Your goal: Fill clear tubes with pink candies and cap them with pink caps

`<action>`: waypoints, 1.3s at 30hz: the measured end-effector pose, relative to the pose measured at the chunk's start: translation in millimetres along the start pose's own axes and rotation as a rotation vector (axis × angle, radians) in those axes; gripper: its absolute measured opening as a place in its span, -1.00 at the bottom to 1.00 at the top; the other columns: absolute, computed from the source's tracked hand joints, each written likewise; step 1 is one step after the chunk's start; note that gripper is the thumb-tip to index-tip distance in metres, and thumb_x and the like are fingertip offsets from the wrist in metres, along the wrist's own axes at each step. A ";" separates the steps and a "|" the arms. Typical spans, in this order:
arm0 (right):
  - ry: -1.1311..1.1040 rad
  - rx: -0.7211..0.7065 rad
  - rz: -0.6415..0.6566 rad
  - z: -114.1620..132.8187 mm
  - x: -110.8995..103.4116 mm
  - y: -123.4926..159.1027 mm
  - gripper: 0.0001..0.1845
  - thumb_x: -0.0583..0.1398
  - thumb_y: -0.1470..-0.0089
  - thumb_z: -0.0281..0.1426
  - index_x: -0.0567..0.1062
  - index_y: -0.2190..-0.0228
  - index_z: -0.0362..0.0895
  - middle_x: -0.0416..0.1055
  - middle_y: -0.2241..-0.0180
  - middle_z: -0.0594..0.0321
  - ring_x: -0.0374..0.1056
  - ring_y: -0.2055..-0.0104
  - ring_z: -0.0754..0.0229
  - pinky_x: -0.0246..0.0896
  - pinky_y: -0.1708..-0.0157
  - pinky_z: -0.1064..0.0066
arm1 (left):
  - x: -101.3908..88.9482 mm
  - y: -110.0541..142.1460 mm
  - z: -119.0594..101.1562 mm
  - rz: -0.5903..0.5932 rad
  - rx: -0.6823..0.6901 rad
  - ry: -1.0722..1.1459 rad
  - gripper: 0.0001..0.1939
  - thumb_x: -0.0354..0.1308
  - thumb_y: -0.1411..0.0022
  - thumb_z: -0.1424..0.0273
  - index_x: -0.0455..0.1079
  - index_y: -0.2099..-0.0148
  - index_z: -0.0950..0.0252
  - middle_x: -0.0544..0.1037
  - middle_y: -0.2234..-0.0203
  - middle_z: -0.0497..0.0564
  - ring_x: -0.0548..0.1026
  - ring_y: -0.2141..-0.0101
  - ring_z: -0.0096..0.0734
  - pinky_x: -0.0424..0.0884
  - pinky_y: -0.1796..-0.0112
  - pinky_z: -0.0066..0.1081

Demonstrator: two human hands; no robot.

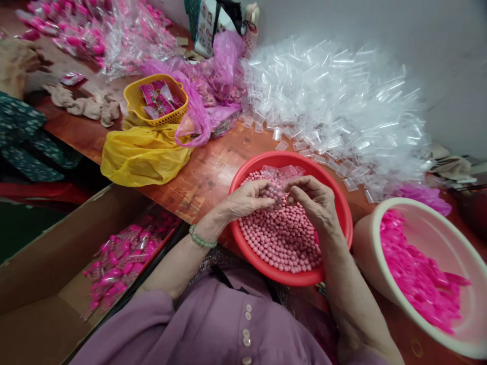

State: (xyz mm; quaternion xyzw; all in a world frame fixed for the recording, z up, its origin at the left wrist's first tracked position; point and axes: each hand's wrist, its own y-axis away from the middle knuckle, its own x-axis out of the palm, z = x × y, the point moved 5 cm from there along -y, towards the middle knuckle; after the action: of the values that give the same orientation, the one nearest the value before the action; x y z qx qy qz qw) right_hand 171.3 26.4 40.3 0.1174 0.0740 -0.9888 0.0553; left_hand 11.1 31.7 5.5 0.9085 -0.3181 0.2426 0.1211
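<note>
A red basin point(347, 218) full of small pink balls point(279, 248) sits at the table's edge before me. Over it, my left hand point(249, 198) has its fingers closed around a clear plastic tube point(274, 193) with pink balls showing through. My right hand point(315, 200) meets the tube's other end, thumb and fingertips pinched together; what lies between them is too small to make out. Several clear tubes point(291, 171) lie on the balls at the basin's far side. Part of a bright pink piece shows beside my right wrist.
Clear tubes point(335, 101) are heaped against the wall. At right, a white tub point(395, 203) holds bright pink parts point(414, 268). Left are a yellow bag point(146, 157), a yellow basket point(155, 121) and a cardboard box point(57, 263) with filled pink pieces. Another person's hand point(17, 63) is far left.
</note>
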 end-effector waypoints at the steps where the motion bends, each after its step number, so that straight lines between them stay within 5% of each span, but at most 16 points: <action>1: 0.014 -0.013 -0.014 -0.2 -1.3 0.6 -0.73 0.33 -0.13 -0.13 0.59 0.23 -0.04 0.57 0.34 0.28 0.40 0.44 0.29 0.40 0.35 0.39 | 0.0 -0.2 0.4 0.007 -0.003 0.003 -0.69 0.41 -0.04 0.45 0.44 0.16 0.37 0.56 0.28 0.03 0.54 0.24 -0.46 0.48 0.16 -0.43; 8: 0.249 -0.218 0.155 7.6 8.6 4.2 -0.52 0.17 -0.24 0.02 0.59 -0.02 0.03 0.50 -0.09 0.11 0.39 -0.15 0.01 0.27 -0.21 0.08 | -0.2 -1.0 2.9 0.025 0.006 0.071 -0.60 0.46 -0.02 0.39 0.45 0.10 0.36 0.56 0.25 0.02 0.55 0.24 -0.43 0.49 0.12 -0.34; 14: 0.165 -0.104 0.129 5.3 3.7 -5.1 -0.64 0.19 -0.27 -0.08 0.62 0.02 0.06 0.57 0.03 0.19 0.50 0.10 0.13 0.40 0.00 0.21 | 1.1 0.9 1.4 0.070 -0.006 0.064 -0.62 0.46 -0.05 0.35 0.45 0.13 0.37 0.56 0.27 0.03 0.57 0.26 -0.43 0.49 0.17 -0.37; 19: 0.185 -0.111 0.273 14.1 3.8 -19.3 -0.68 0.35 -0.11 -0.14 0.67 0.16 -0.05 0.62 0.22 0.17 0.51 0.19 0.11 0.41 0.12 0.28 | 3.3 2.3 -0.1 0.111 -0.052 0.051 -0.64 0.45 -0.04 0.38 0.44 0.16 0.38 0.55 0.31 0.00 0.58 0.30 -0.45 0.51 0.22 -0.42; 28: 0.337 -0.049 0.524 30.9 18.8 -36.9 -0.79 0.29 -0.09 -0.25 0.64 0.31 -0.12 0.54 0.42 0.22 0.37 0.43 0.22 0.28 0.43 0.41 | 2.6 0.1 4.7 0.108 -0.102 -0.007 -0.74 0.38 -0.07 0.50 0.45 0.17 0.41 0.56 0.38 0.01 0.57 0.35 -0.44 0.53 0.21 -0.34; 33: 0.431 -0.078 0.411 31.3 11.3 -42.5 -0.79 0.26 -0.10 -0.26 0.62 0.32 -0.14 0.50 0.45 0.24 0.31 0.45 0.26 0.24 0.42 0.42 | 1.3 1.4 2.9 0.079 -0.134 -0.018 -0.77 0.35 -0.09 0.53 0.45 0.19 0.41 0.57 0.34 0.04 0.60 0.30 -0.42 0.51 0.20 -0.39; 39: 0.888 0.020 0.186 18.5 -45.3 -33.2 -0.71 0.22 -0.13 -0.40 0.65 0.13 -0.18 0.62 0.29 0.11 0.47 0.32 0.13 0.29 0.20 0.32 | -1.3 3.3 -1.6 0.026 -0.085 -0.081 -0.75 0.37 -0.11 0.45 0.43 0.18 0.39 0.60 0.30 0.04 0.56 0.29 -0.51 0.47 0.23 -0.51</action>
State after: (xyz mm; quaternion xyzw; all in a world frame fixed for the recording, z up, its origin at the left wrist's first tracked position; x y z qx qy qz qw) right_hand 206.8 60.2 73.4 0.5369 0.0702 -0.8341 0.1059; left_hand 7.4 30.5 6.4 0.9073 -0.3446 0.1936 0.1433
